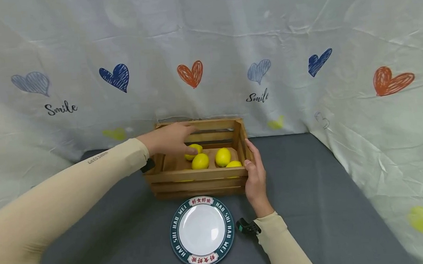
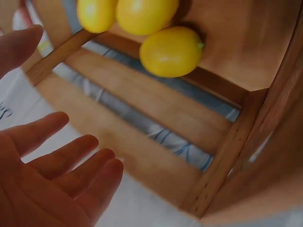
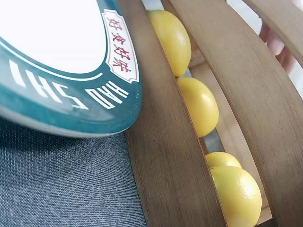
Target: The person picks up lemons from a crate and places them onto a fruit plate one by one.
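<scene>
Several yellow lemons [image 1: 223, 157] lie inside a slatted wooden crate [image 1: 196, 175] at the middle of the table's far side. My left hand [image 1: 170, 139] reaches over the crate's left part, near two of the lemons. In the left wrist view, that hand [image 2: 57, 170] has its fingers spread and holds nothing; a lemon [image 2: 171, 52] lies apart from it. My right hand [image 1: 255, 177] rests against the crate's right side, thumb at the front corner and fingers extended along the outside. Through the slats, the right wrist view shows lemons [image 3: 201, 106], but not the right hand itself.
A white plate [image 1: 202, 230] with a green lettered rim lies in front of the crate. Dark grey cloth [image 1: 301, 199] covers the table. A pale curtain [image 1: 221, 36] with printed hearts hangs close behind the crate and along the right side.
</scene>
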`<state>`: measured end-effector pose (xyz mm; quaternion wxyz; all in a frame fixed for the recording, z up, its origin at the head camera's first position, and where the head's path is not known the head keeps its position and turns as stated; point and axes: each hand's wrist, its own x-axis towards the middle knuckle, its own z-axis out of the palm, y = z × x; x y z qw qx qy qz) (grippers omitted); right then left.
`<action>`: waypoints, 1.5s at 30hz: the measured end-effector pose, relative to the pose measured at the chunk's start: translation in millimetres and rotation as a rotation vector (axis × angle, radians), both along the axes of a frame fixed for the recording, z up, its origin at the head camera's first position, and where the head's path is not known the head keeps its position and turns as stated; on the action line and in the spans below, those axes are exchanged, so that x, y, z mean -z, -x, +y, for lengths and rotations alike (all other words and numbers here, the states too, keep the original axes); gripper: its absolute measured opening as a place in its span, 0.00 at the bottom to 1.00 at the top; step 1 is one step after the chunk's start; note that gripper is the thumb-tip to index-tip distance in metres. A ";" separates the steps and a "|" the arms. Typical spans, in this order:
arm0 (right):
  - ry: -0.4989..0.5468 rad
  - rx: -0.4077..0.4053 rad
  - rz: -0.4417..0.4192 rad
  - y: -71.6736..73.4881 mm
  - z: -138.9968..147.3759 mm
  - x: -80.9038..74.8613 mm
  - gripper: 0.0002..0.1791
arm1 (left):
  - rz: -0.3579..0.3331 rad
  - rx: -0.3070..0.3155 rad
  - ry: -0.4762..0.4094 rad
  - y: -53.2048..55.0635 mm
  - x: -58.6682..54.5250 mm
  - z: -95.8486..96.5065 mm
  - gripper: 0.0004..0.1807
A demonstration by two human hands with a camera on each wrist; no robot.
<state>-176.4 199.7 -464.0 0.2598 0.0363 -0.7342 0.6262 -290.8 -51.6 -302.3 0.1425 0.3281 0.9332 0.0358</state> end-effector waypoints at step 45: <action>0.010 0.005 -0.001 1.6 1.0 3.2 0.35 | -0.231 0.109 0.277 49.7 62.8 43.5 0.38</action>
